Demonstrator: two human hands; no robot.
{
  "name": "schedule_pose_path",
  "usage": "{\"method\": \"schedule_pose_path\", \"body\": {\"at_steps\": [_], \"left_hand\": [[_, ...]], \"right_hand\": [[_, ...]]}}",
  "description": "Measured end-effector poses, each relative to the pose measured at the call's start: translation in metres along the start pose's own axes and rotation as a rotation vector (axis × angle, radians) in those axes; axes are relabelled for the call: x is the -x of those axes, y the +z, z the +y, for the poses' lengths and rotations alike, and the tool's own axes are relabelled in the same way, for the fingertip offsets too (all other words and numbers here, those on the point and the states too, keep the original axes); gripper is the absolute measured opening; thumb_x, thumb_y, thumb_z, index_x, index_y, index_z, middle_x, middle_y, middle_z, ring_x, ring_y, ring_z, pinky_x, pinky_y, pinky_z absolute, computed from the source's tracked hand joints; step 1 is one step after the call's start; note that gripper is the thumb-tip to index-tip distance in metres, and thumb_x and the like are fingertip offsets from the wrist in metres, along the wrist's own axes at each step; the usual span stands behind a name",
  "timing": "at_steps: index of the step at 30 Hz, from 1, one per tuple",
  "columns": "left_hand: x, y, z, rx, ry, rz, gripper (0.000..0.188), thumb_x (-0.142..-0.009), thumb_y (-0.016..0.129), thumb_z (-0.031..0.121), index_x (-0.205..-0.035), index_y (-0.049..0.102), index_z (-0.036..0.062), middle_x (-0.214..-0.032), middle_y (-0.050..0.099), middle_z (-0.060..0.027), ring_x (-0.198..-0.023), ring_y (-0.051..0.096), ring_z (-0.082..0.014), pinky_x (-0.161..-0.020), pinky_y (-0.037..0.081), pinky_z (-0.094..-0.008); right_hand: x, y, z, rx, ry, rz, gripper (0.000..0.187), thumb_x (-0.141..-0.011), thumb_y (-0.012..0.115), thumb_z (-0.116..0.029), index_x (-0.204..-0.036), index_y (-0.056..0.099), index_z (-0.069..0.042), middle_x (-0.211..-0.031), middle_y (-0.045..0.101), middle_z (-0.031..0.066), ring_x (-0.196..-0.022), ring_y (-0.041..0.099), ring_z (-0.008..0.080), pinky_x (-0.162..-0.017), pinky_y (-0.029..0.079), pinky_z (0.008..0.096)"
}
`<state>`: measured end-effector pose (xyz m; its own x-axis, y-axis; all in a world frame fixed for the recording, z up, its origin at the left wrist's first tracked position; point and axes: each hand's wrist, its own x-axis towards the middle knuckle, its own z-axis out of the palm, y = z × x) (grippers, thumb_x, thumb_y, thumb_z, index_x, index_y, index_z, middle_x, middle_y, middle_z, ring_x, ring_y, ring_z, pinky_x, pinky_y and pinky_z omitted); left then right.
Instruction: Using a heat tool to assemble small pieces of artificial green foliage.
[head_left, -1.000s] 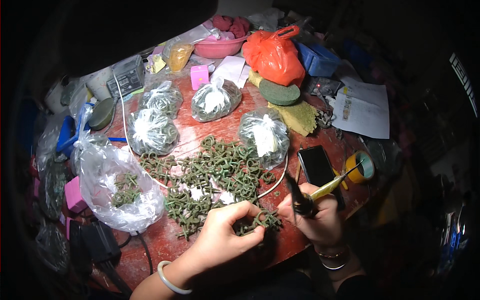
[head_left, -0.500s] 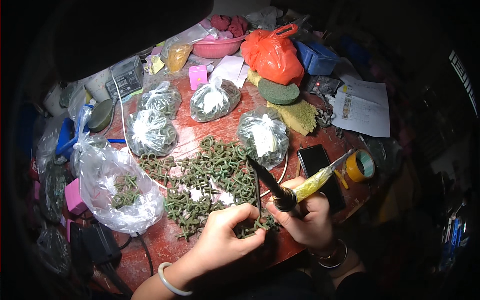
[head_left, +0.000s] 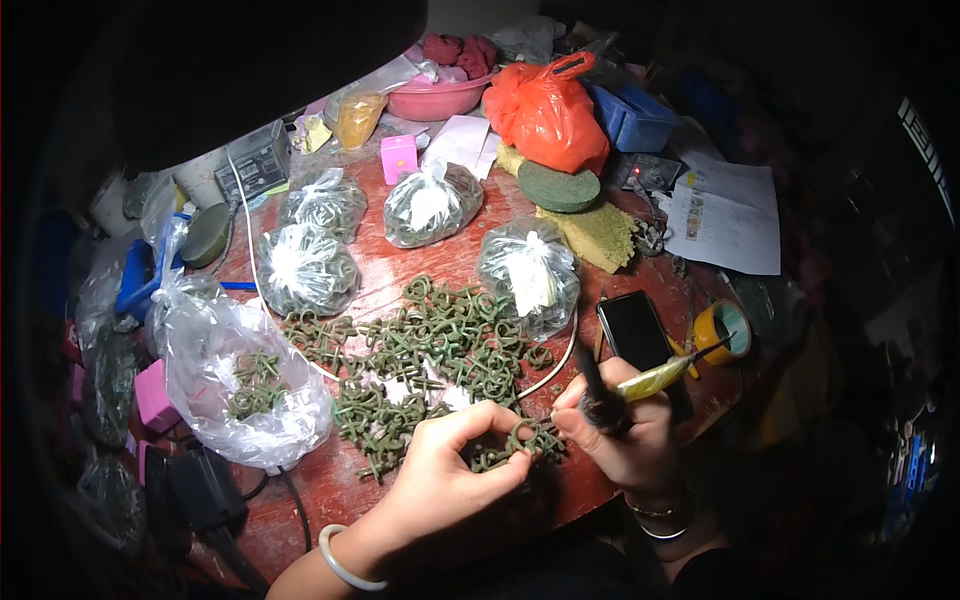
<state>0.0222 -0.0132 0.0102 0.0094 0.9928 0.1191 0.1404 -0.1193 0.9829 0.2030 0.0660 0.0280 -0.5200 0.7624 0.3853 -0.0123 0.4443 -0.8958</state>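
Head view: near the desk's [head_left: 572,492] front edge, small green pieces [head_left: 540,440] are pinched by the left hand [head_left: 465,455], seemingly for steadiness; a black tool [head_left: 600,402] and a yellow-handled tool [head_left: 653,380] are gripped by the right hand [head_left: 635,445], perhaps for quick switching.

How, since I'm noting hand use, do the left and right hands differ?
The left hand pinches small green pieces; the right hand grips a yellow-handled tool. The left wears one thick, pale bangle, the right thinner bracelets. Both are ungloved.
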Motion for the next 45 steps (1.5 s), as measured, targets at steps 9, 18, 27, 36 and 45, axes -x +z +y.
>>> {"method": "schedule_pose_path", "body": {"at_steps": [9, 18, 27, 36, 45], "left_hand": [[-0.002, -0.002, -0.004, 0.132, -0.03, 0.054, 0.024, -0.08, 0.069, 0.004, -0.104, 0.067, 0.0025, -0.093, 0.068, -0.0061, -0.087, 0.062, -0.0107, -0.082, 0.049, -0.0262], [0.003, 0.007, 0.003, 0.001, -0.07, 0.198, 0.028, -0.076, 0.068, 0.0, -0.104, 0.063, 0.0009, -0.09, 0.067, -0.008, -0.078, 0.066, -0.014, -0.074, 0.052, -0.027], [0.0, 0.004, 0.003, -0.241, 0.214, 0.258, 0.025, -0.074, 0.067, 0.0, -0.098, 0.065, 0.0017, -0.085, 0.065, -0.0101, -0.073, 0.065, -0.0177, -0.066, 0.052, -0.0281], [0.002, 0.006, 0.002, -0.237, 0.252, 0.246, 0.024, -0.075, 0.067, -0.001, -0.098, 0.065, 0.0013, -0.084, 0.066, -0.0101, -0.071, 0.065, -0.018, -0.064, 0.052, -0.028], [0.004, 0.004, 0.003, -0.15, 0.166, 0.244, 0.022, -0.074, 0.068, -0.001, -0.096, 0.066, 0.0, -0.083, 0.066, -0.0083, -0.072, 0.063, -0.0146, -0.066, 0.05, -0.0255]], "right_hand": [[0.007, 0.006, -0.006, -0.074, 0.115, 0.256, 0.008, -0.087, 0.066, -0.002, -0.093, 0.061, 0.0, -0.08, 0.061, 0.0028, -0.069, 0.059, 0.0081, -0.063, 0.048, 0.0223], [0.011, 0.008, -0.001, 0.14, -0.117, 0.027, 0.01, -0.081, 0.07, -0.002, -0.087, 0.062, 0.0, -0.082, 0.064, 0.0078, -0.068, 0.06, 0.0113, -0.062, 0.049, 0.0241], [0.022, -0.001, -0.005, -0.158, 0.235, -0.042, 0.015, -0.082, 0.069, -0.005, -0.095, 0.064, 0.001, -0.088, 0.066, 0.0088, -0.074, 0.064, 0.0153, -0.066, 0.05, 0.0266], [0.017, -0.003, -0.007, -0.171, 0.194, -0.039, 0.01, -0.083, 0.066, -0.001, -0.092, 0.063, 0.001, -0.083, 0.065, 0.006, -0.072, 0.062, 0.0117, -0.064, 0.049, 0.0247], [0.015, 0.0, -0.01, -0.183, 0.255, -0.029, 0.011, -0.082, 0.068, 0.0, -0.093, 0.063, 0.001, -0.086, 0.066, 0.0077, -0.079, 0.062, 0.0113, -0.068, 0.05, 0.0253]]}}
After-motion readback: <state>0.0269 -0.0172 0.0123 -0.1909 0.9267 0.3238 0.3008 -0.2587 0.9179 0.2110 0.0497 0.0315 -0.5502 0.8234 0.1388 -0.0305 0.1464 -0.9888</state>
